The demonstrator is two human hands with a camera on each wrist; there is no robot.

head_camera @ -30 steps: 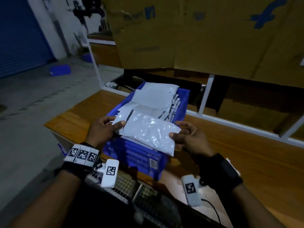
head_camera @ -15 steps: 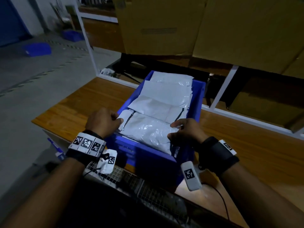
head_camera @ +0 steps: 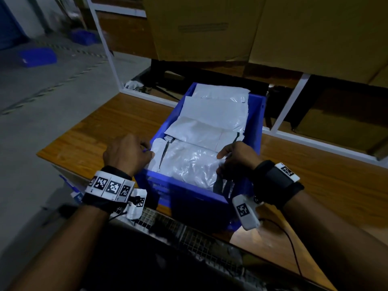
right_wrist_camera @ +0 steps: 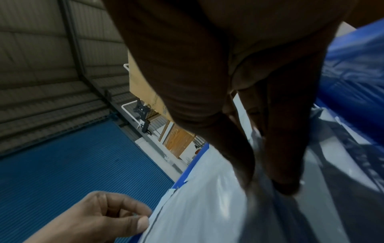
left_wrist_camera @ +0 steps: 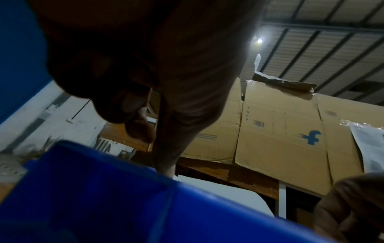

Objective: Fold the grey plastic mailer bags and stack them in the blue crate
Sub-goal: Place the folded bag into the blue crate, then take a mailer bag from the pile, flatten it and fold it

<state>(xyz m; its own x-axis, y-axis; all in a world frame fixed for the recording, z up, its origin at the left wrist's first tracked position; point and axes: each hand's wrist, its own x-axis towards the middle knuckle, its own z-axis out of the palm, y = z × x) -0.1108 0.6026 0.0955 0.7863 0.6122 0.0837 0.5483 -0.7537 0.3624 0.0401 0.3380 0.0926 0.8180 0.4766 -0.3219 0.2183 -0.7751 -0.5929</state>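
Folded mailer bag [head_camera: 186,162]: near end of blue crate [head_camera: 257,122], atop other bags.
Left hand [head_camera: 126,152]: pinches bag's left edge.
Right hand [head_camera: 237,158]: fingers pinch its right edge.
Crate: on bench [head_camera: 100,131].

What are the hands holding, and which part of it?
Both hold the top folded mailer bag in the blue crate: the left hand pinches its left edge, and the right hand grips its right edge.
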